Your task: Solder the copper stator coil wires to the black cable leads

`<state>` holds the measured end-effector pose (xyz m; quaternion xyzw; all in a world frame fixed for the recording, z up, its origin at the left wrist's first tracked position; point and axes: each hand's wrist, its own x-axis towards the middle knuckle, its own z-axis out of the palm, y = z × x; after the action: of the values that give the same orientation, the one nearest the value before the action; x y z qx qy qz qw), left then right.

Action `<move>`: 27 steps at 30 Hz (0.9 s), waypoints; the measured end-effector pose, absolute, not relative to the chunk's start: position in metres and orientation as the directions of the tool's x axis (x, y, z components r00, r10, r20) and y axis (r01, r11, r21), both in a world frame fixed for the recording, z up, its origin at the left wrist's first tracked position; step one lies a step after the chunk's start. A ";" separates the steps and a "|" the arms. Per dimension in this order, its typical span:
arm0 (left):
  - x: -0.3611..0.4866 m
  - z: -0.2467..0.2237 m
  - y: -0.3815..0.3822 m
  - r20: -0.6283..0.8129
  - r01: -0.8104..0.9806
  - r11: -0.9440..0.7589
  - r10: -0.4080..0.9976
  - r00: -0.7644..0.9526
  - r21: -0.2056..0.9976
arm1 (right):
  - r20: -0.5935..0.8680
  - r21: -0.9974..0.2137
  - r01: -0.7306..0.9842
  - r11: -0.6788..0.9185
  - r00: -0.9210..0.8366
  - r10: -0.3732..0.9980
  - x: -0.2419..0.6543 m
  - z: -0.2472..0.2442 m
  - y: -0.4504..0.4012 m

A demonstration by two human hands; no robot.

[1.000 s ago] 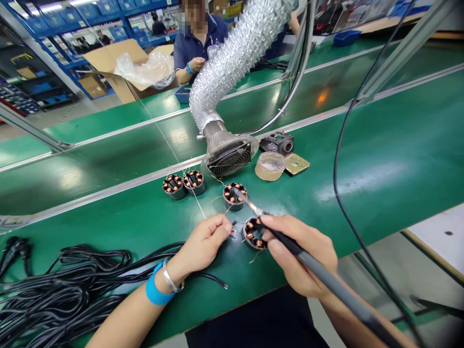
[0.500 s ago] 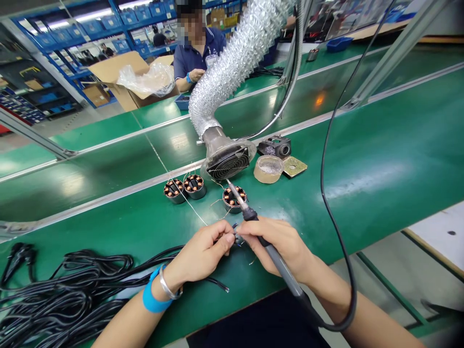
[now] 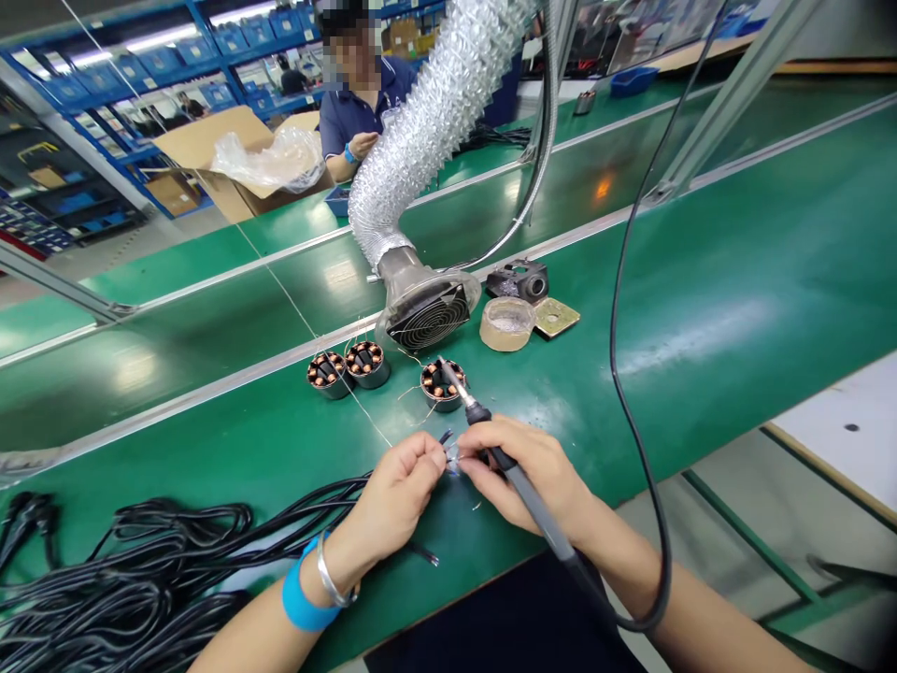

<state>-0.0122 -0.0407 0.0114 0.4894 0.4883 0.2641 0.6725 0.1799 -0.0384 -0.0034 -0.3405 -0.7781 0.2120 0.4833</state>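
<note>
My left hand (image 3: 399,486) pinches the end of a black cable (image 3: 319,495), whose thin wires stick out between my hands. In my right hand (image 3: 529,467) is a soldering iron (image 3: 536,509), its tip angled up and away, over a round copper-wound motor stator (image 3: 443,385). The right thumb and finger touch the thin wires at the cable's end. Two more stators (image 3: 327,374) (image 3: 366,365) stand side by side to the left. A fine strand of wire (image 3: 371,425) runs down to my left hand.
Looped black cables (image 3: 140,570) cover the left. A fume extractor (image 3: 427,313) on a silver duct (image 3: 427,121) hangs behind the stators. A tape ring (image 3: 506,325), a metal plate (image 3: 556,319) and an iron stand (image 3: 517,279) sit right of it. A person (image 3: 357,103) is across the bench.
The view has shifted slightly, moving the background left. The iron's tip now shows over the stator instead of near the extractor's rim. Both hands remain close together at the wires.
</note>
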 end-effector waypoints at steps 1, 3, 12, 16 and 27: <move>-0.011 0.010 -0.042 -0.394 0.125 0.375 0.844 0.365 0.919 | 0.625 -0.655 0.330 0.680 -0.270 0.733 0.178 -0.006 -0.038; -0.009 0.008 -0.045 -0.385 0.131 0.362 0.864 0.325 0.923 | 0.663 -0.632 0.364 0.684 -0.203 0.721 0.173 -0.009 -0.036; -0.007 0.003 -0.050 -0.281 0.250 0.229 0.939 0.198 0.941 | 0.759 -0.482 0.415 0.772 -0.242 0.604 0.171 -0.010 -0.038; -0.005 0.008 -0.051 -0.218 0.353 0.140 0.957 0.192 0.925 | 0.693 -0.617 0.340 0.709 -0.191 0.695 0.183 -0.006 -0.052; -0.002 0.011 -0.053 -0.157 0.463 0.053 0.969 0.189 0.885 | 0.386 -0.919 -0.022 0.393 0.139 0.912 0.209 -0.004 -0.065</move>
<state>-0.0020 -0.0529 0.0111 0.6273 0.5710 0.2823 0.4480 0.2089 -0.0651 -0.0038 -0.4097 -0.5429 0.3682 0.6339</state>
